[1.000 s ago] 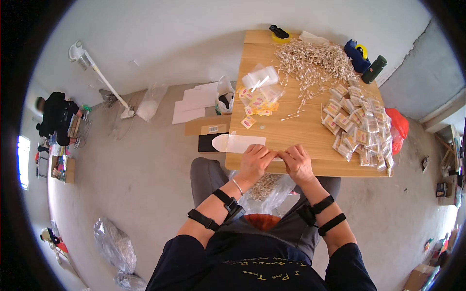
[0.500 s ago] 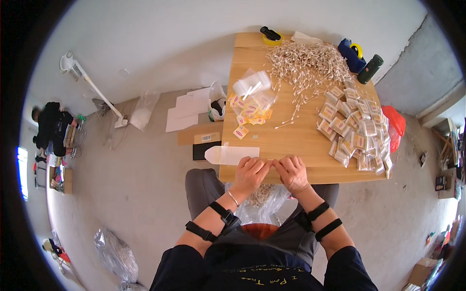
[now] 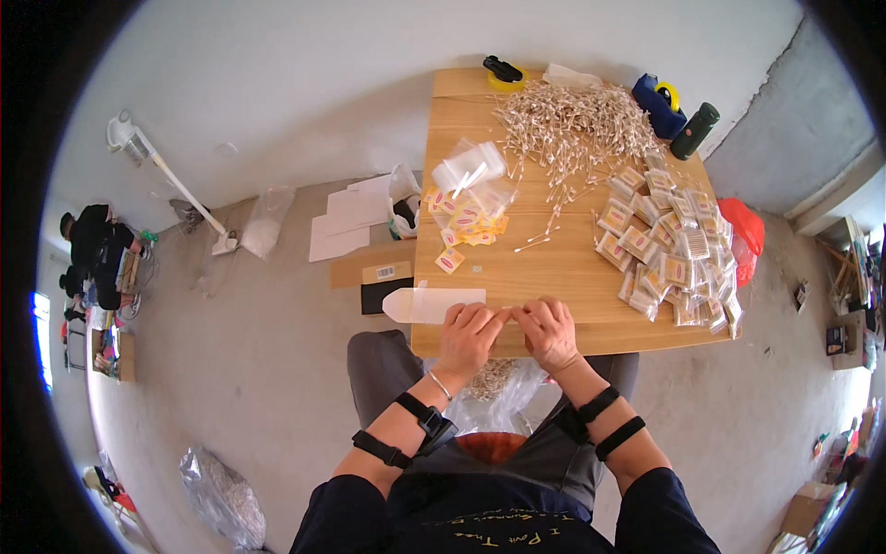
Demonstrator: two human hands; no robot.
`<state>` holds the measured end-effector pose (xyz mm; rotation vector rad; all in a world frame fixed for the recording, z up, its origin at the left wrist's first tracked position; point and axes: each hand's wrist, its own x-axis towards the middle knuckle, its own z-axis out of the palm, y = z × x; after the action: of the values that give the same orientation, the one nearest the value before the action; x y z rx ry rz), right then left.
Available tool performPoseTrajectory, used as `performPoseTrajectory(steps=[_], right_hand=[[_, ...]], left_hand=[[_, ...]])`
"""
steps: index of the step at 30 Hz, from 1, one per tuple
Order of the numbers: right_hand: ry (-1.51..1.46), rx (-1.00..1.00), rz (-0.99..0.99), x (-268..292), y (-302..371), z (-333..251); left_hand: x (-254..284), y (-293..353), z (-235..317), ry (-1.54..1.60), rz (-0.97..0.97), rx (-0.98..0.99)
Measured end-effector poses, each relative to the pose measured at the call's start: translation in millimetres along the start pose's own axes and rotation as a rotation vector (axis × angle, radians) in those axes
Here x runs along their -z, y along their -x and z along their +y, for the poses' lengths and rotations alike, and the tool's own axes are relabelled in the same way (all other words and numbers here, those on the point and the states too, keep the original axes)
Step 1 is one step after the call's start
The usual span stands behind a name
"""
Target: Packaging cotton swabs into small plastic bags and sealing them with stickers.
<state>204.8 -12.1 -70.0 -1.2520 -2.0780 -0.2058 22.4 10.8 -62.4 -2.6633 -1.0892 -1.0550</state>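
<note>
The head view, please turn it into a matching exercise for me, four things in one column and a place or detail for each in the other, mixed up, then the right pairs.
Column one
1. Left hand
2. Heap of loose cotton swabs
3. Pile of swab packets
4. White strip with a pointed end

Column two
A. Sticks out past the left edge of the table
B. Lies on the table's right side
C. Has a bracelet at its wrist
D. Lies toward the table's far end

Pairs: 1-C, 2-D, 3-B, 4-A
</note>
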Motion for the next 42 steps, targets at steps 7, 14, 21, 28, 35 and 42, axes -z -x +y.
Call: performPoseTrajectory(steps=[7,14,21,28,35,42], right_hand=[[-0.328,-0.284,-0.019,7.3,-14.6,-2.2],[-0.383,-0.313,-0.009,11.7,-18.0,-7.6],[-0.525,-0.393,-0.033,25.4,-15.6,-12.6],[-0.632,-0.464,-0.075,52.0,-20.9,-22.1],[-0.812,-0.536,-0.183,70.9,-10.6,-21.8],[-0.597,-0.266,-0.079,69.3,-10.5,-26.5]], left_hand=[[-6.6,-6.8,-3.8,0.682,0.02,0.512],[3.6,-8.5,0.6,0.736,-0.028,0.561],[8.6,-1.6,8.1,0.801,-0.03,0.513],[29.4,-4.9,13.5,0.9,-0.104,0.557],[47.1,-7.0,30.5,0.94,-0.223,0.651],[44.8,-7.2,38.8,0.992,-0.184,0.619]])
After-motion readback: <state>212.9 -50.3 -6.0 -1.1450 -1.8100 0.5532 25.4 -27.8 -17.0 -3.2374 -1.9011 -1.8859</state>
